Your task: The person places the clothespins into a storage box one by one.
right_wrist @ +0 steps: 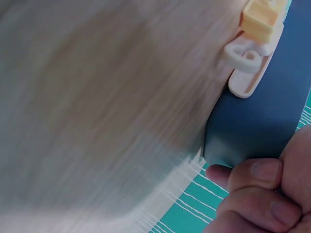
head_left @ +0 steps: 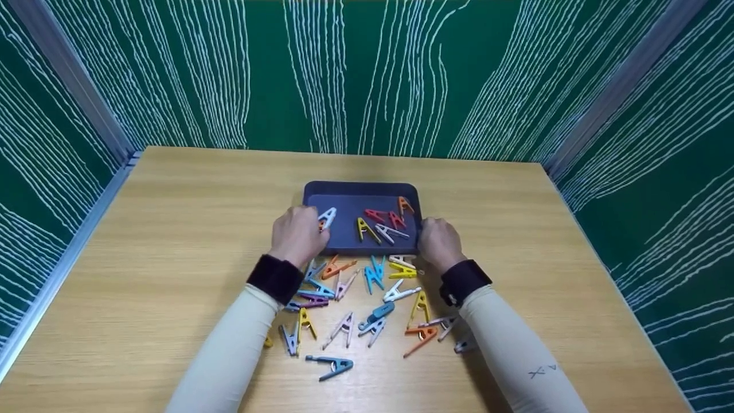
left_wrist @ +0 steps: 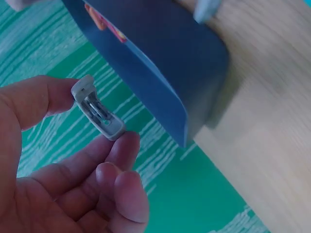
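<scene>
A dark blue-grey tray (head_left: pixel 350 246) lies on the table, holding several clothespins: red, orange, yellow and whitish. My left hand (head_left: pixel 298 234) is over its left side and pinches a pale clothespin (left_wrist: pixel 98 110) between thumb and fingertips. In the head view that pale blue clothespin (head_left: pixel 328 217) pokes out past the fingers, with a bit of orange beside it. My right hand (head_left: pixel 440 244) grips the tray's right side near the front corner, its fingers curled at the wall (right_wrist: pixel 243 136). Its thumb is mostly hidden.
Several loose clothespins lie on the table before the tray, including a blue one (head_left: pixel 332 365), an orange one (head_left: pixel 421 335) and a white one (head_left: pixel 399 291). A yellow one (head_left: pixel 403 271) lies close to the tray's front wall. Green panels (head_left: pixel 269 69) with white lines enclose the table.
</scene>
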`<action>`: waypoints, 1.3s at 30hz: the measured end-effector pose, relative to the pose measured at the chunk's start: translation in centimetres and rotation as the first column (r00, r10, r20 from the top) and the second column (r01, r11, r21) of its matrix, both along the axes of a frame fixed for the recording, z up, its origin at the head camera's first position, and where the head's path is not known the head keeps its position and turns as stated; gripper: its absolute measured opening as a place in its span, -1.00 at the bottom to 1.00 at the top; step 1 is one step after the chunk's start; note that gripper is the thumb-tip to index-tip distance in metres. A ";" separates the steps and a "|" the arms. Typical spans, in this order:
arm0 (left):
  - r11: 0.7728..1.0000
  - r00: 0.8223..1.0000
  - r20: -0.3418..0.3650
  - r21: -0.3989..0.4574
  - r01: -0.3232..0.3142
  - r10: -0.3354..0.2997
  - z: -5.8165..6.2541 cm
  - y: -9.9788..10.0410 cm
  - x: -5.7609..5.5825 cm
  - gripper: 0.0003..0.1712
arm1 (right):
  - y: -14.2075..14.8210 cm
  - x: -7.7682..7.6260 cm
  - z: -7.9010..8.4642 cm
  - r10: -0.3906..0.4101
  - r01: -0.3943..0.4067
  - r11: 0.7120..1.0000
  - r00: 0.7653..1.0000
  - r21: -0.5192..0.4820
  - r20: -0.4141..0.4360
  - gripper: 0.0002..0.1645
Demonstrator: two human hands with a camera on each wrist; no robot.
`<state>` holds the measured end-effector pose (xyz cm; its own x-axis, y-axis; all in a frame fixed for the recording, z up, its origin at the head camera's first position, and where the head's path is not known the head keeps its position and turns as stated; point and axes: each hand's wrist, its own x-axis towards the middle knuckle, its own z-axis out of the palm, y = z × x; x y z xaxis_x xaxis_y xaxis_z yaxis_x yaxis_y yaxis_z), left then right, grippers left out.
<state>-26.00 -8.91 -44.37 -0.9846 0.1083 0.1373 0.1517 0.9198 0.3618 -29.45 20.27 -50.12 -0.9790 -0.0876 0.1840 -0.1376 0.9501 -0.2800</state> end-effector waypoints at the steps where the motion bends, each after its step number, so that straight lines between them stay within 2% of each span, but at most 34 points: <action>1: 1.000 1.000 0.002 0.001 0.005 -0.005 0.0 0.4 -0.1 -0.69 | 0.0 0.0 0.0 0.001 -0.001 1.000 1.000 0.003 -0.005 -0.84; 9: 0.999 0.998 -0.059 -0.031 0.028 -0.029 -0.5 2.6 -1.3 -0.68 | 0.0 -0.1 -0.2 0.011 -0.010 1.000 0.999 0.020 -0.049 -0.85; 11: 0.999 0.998 -0.046 -0.034 0.030 -0.032 -0.7 2.9 -1.4 -0.65 | -0.1 -0.1 -0.2 0.013 -0.012 1.000 0.999 0.021 -0.051 -0.86; 17: 0.998 0.999 0.038 -0.061 0.021 -0.019 -1.4 3.2 -1.3 -0.28 | -0.1 0.0 -0.3 0.022 -0.021 1.000 0.999 0.023 -0.047 -0.86; 20: 0.999 0.999 0.049 -0.053 0.006 -0.003 -1.4 3.1 -1.2 -0.18 | -0.1 0.0 -0.2 0.021 -0.020 1.000 0.999 0.023 -0.036 -0.86; 29: 0.999 0.999 0.031 -0.029 0.015 -0.014 -1.0 2.0 -0.3 -0.17 | -0.1 -0.1 -0.1 0.007 -0.007 1.000 1.000 0.010 0.005 -0.85; 39: 1.000 0.999 0.035 -0.004 0.008 -0.008 -1.5 -1.4 1.9 -0.45 | 0.1 -0.2 -0.2 0.019 -0.019 1.000 1.000 -0.007 -0.010 -0.83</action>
<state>-24.09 -10.32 -45.86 -0.9878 0.1171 0.1023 0.1467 0.9200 0.3635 -29.61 20.38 -50.30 -0.9754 -0.1046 0.1941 -0.1582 0.9453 -0.2852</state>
